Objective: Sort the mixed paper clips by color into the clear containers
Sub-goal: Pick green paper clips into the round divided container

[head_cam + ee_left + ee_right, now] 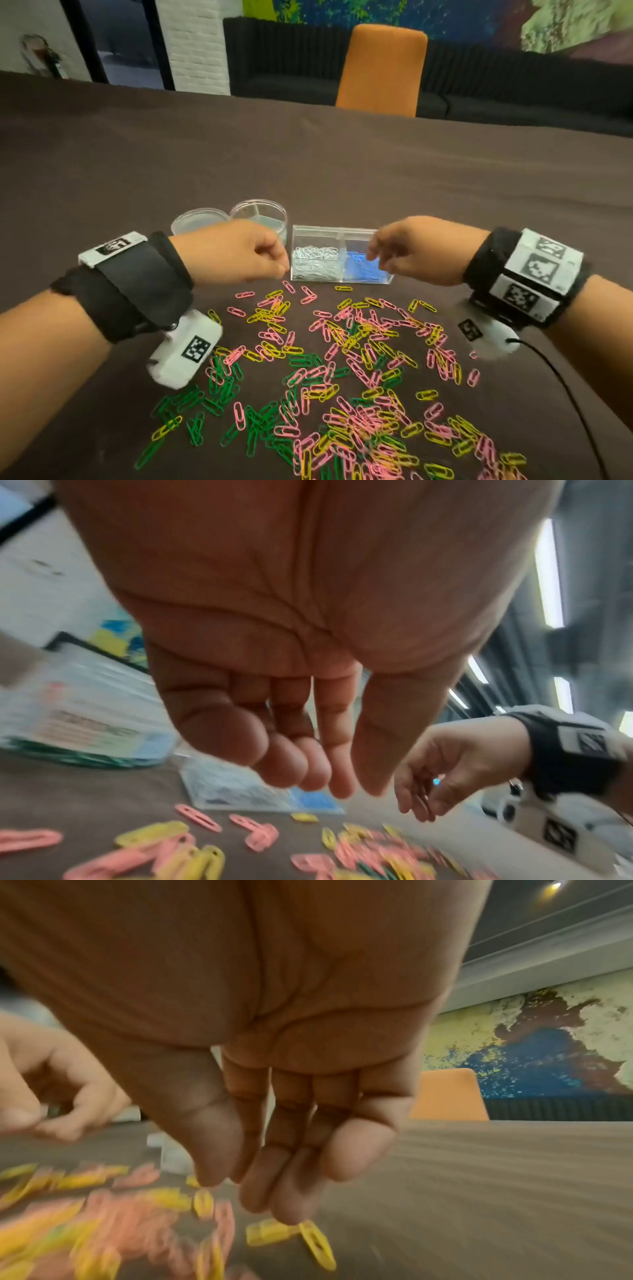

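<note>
now we hover both loose, empty hands [404, 253] over the box [342, 255]; next, pinch one color only.

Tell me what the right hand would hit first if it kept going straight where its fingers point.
Most likely the blue paper clips in the right compartment of the rectangular clear box. The right hand hovers over that compartment, fingers angled down and leftward. Depth is unclear, so the box's rim could come first.
</note>
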### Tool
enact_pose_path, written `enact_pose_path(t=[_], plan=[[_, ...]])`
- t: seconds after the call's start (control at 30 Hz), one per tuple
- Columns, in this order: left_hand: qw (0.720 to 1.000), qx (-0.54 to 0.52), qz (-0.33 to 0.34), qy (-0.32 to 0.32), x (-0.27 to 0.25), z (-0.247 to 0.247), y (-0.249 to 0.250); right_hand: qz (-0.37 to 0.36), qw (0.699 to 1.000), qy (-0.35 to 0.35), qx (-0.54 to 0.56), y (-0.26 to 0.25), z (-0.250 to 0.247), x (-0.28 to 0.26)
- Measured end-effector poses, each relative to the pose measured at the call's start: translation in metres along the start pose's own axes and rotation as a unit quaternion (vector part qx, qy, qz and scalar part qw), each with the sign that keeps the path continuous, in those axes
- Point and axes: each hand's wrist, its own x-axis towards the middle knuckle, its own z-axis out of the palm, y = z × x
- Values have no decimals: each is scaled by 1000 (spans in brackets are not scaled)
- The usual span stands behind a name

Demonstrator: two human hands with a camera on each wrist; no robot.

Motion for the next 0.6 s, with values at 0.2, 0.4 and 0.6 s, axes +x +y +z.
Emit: enact_pose_path(t=[0.2,0.4,0.6], plan=[[961,238,109,-86,0,75,59,62,991,-89,-74,35,52,-75],[949,313,37,-1,24,94,74,2,998,-63,-32,27,72,-86],[962,273,1,18,25,94,65,-43,996,-55,-60,10,81,-83]])
